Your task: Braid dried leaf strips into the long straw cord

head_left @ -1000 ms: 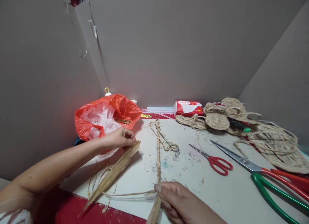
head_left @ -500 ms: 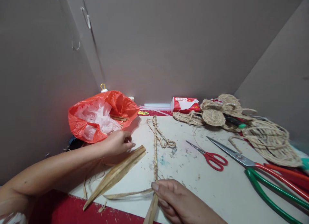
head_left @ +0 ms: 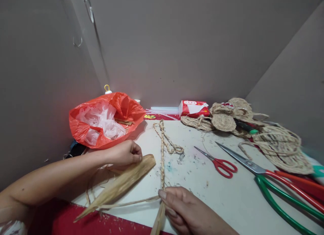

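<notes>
My right hand (head_left: 181, 204) is closed at the near end of a braided straw cord (head_left: 162, 154), with the thumb pressing where the braid ends. Two loose strands spread from this grip, one flat strand (head_left: 159, 221) toward me and a thinner strand (head_left: 131, 203) to the left. The cord runs straight away across the table, and its far part doubles back into a small loop. My left hand (head_left: 130, 154) has its fingers closed at the upper edge of a wide, dried tan leaf (head_left: 124, 182). The leaf lies slanted, its narrow tip toward the red cloth.
A red plastic bag (head_left: 83, 134) with white plastic inside stands at the back left. Small red-handled scissors (head_left: 224, 167) and large shears (head_left: 253, 166) lie to the right. Behind them are a tissue pack (head_left: 186, 110) and several coiled woven pieces (head_left: 280, 144). Red cloth (head_left: 65, 218) covers the near edge.
My left hand has closed on the leaf's edge, and the leaf has shifted and turned its broad side more toward me. My right hand keeps its hold on the cord.
</notes>
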Tool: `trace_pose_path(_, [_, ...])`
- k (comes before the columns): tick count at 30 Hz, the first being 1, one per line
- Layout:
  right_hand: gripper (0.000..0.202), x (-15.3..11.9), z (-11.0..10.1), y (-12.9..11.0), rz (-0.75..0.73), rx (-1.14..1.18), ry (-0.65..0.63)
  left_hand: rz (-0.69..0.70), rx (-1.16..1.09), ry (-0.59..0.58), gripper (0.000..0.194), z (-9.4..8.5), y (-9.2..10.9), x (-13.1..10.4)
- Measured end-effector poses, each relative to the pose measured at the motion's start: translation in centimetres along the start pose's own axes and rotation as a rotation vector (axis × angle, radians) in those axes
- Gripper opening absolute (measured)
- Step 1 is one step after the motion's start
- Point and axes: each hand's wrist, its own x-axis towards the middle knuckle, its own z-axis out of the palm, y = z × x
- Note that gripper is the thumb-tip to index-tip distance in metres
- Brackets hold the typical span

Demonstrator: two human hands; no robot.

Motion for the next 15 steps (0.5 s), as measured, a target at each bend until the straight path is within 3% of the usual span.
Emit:
trace_pose_path(3, [0.050,0.1,-0.1,0.2,-0.016,0.033,-0.007,-0.087,-0.170,-0.142,0.008,0.6,0.3,0.0])
trace_pose_path(9, [0.049,-0.1,0.0,0.3,-0.102,0.040,0.054,-0.236,-0.400,-0.344,0.015,3.7,0.2,0.3])
trace_pose_path(11, [0.049,-0.3,0.1,0.2,-0.152,-0.004,0.112,-0.215,-0.376,-0.346,0.013,4.3,0.2,0.2])
trace_pose_path(15, [0.047,-0.4,0.1,0.4,-0.181,-0.066,0.173,-0.045,-0.225,-0.253,0.008,4.7,0.3,-0.4])
